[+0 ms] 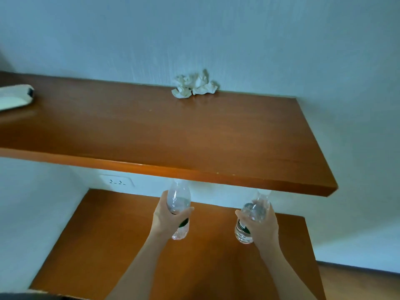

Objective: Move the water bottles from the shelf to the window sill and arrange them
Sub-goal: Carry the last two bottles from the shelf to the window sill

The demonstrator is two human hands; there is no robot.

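Observation:
Two clear plastic water bottles with dark labels are held above the lower wooden shelf [121,245]. My left hand [166,217] grips the left bottle [178,200] around its middle, upright. My right hand [263,224] grips the right bottle [251,213], tilted slightly with its top toward the upper shelf. Both bottle tops sit just under the front edge of the upper wooden shelf [173,131]. No window sill is in view.
A crumpled white tissue [194,85] lies at the back of the upper shelf against the wall. A white object with a dark end [15,98] rests at its far left. A wall socket [116,181] sits between the shelves. Wooden floor [357,284] shows at lower right.

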